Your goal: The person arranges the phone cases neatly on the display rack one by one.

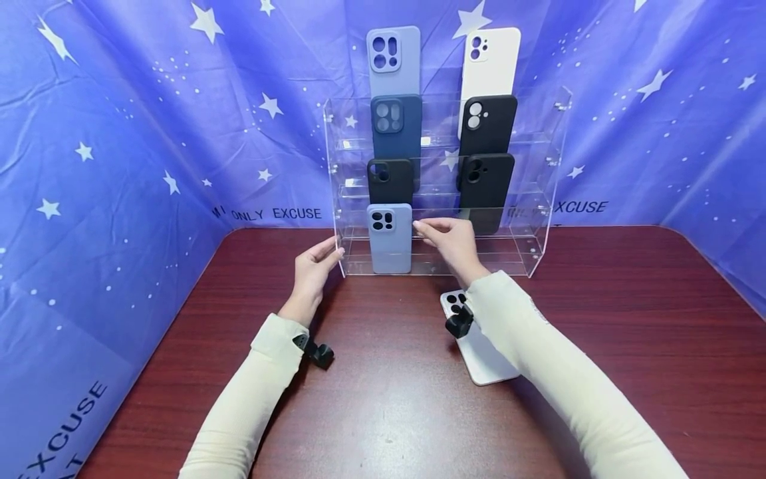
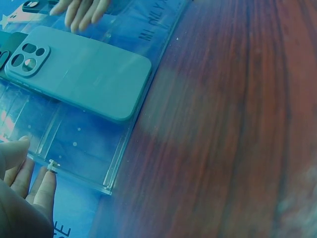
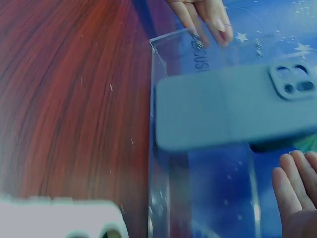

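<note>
A clear acrylic display rack (image 1: 437, 268) stands on the table with phone cases leaning in its tiers. My left hand (image 1: 312, 273) holds the rack's left side panel, thumb on one face and fingers on the other. In the lowest tier, on the left, a light blue phone case (image 1: 391, 249) stands upright; the right wrist view shows the same case (image 3: 208, 109) from its side. Just right of its upper edge is my right hand (image 1: 453, 243), fingers fairly straight and slightly apart from the case. Under the right forearm, a white phone case (image 1: 487, 356) lies on the table, partly hidden.
Higher on the left stand a black case (image 1: 390, 181), a dark blue case (image 1: 397, 136) and a pale blue case (image 1: 407, 66). On the right are a white case (image 1: 499, 60) and two black cases (image 1: 493, 126). A starry blue curtain (image 1: 149, 133) hangs behind the reddish table (image 1: 239, 399).
</note>
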A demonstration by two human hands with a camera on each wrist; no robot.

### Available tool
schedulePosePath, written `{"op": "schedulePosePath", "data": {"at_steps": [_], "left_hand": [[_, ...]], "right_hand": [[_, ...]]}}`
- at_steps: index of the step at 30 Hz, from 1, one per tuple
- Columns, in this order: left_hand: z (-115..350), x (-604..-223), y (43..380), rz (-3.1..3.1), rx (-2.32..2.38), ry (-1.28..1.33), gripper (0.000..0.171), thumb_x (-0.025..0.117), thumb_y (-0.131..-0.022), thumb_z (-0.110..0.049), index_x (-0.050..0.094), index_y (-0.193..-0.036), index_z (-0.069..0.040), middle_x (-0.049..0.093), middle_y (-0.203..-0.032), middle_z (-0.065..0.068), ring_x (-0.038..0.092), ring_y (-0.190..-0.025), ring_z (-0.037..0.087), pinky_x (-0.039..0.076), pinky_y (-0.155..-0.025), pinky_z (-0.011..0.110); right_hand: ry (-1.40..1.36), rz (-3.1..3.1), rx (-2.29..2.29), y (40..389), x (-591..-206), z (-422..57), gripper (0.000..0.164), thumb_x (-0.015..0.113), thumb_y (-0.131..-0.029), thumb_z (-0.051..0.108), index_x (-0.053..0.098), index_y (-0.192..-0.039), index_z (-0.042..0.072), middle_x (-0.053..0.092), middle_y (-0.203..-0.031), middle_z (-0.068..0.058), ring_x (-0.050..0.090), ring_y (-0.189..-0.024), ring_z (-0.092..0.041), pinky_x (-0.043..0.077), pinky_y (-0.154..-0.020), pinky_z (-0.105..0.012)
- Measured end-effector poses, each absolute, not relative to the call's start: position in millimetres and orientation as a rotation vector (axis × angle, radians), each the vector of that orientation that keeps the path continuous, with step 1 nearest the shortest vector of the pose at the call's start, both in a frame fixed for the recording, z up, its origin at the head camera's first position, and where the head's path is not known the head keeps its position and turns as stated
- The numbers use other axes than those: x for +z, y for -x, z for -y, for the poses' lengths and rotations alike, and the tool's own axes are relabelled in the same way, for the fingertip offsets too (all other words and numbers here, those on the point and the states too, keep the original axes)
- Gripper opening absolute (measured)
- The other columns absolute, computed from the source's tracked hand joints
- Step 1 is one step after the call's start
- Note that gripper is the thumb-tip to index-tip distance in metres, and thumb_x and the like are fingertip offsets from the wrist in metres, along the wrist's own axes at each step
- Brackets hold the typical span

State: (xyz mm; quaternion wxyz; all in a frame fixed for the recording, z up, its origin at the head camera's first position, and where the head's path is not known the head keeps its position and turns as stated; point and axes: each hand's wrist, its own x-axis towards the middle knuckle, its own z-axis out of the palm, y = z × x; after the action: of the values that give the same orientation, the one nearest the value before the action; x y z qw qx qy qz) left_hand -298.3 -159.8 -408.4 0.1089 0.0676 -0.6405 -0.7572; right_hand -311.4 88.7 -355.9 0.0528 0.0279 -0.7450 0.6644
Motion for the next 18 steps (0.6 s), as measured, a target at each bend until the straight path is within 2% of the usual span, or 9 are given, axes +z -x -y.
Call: {"op": "schedulePosePath", "data": {"at_steps": [7,10,11,15,18], "left_hand": [[159.8,-408.2,298.0,1.876,-2.229,-0.189,0.038,0.065,-0.082,0.004,0.060,-0.120,0.004,0.059,-0.124,0.020,0.063,-0.093,0.002,0.053,-0.084,0.014],[159.8,-408.3,298.6,1.885,-2.226,-0.182,0.039,0.065,-0.082,0.004,0.059,-0.121,0.004,0.058,-0.124,0.020,0.063,-0.092,0.001,0.053,-0.085,0.015],[159.7,-408.4,298.7,1.884,-2.226,-0.183,0.039,0.066,-0.082,0.003,0.059,-0.121,0.004,0.058,-0.124,0.020,0.063,-0.092,0.001,0.053,-0.085,0.015],[159.1,-408.6,298.4,1.881,-2.229,-0.184,0.039,0.065,-0.082,0.004,0.059,-0.121,0.004,0.058,-0.124,0.020,0.062,-0.089,-0.002,0.053,-0.084,0.014],[158.0,-408.5,297.7,1.871,-2.242,-0.182,0.039,0.065,-0.082,0.004,0.060,-0.120,0.004,0.058,-0.125,0.020,0.063,-0.088,-0.002,0.053,-0.082,0.014]], "right_hand": [[-0.256,2.297,2.030,295.9,-348.8,-127.3,0.042,0.070,-0.084,0.022,0.063,-0.113,-0.007,0.070,-0.081,0.013,0.068,-0.079,-0.003,0.057,-0.078,-0.024],[-0.292,2.420,1.934,286.3,-351.9,-143.9,0.045,0.070,-0.084,0.027,0.063,-0.115,-0.005,0.069,-0.083,0.020,0.065,-0.081,0.004,0.055,-0.079,-0.017],[-0.304,2.454,1.915,283.1,-353.9,-149.0,0.047,0.070,-0.084,0.029,0.062,-0.116,-0.004,0.070,-0.087,0.019,0.064,-0.084,0.005,0.053,-0.080,-0.015],[-0.353,2.593,1.839,268.6,-365.5,-167.0,0.052,0.069,-0.084,0.036,0.060,-0.123,0.003,0.069,-0.113,0.000,0.062,-0.095,0.004,0.049,-0.084,-0.012],[-0.393,2.662,1.834,257.7,-375.4,-176.6,0.055,0.069,-0.084,0.034,0.054,-0.129,0.005,0.060,-0.128,-0.013,0.061,-0.109,-0.008,0.048,-0.087,-0.014]]}}
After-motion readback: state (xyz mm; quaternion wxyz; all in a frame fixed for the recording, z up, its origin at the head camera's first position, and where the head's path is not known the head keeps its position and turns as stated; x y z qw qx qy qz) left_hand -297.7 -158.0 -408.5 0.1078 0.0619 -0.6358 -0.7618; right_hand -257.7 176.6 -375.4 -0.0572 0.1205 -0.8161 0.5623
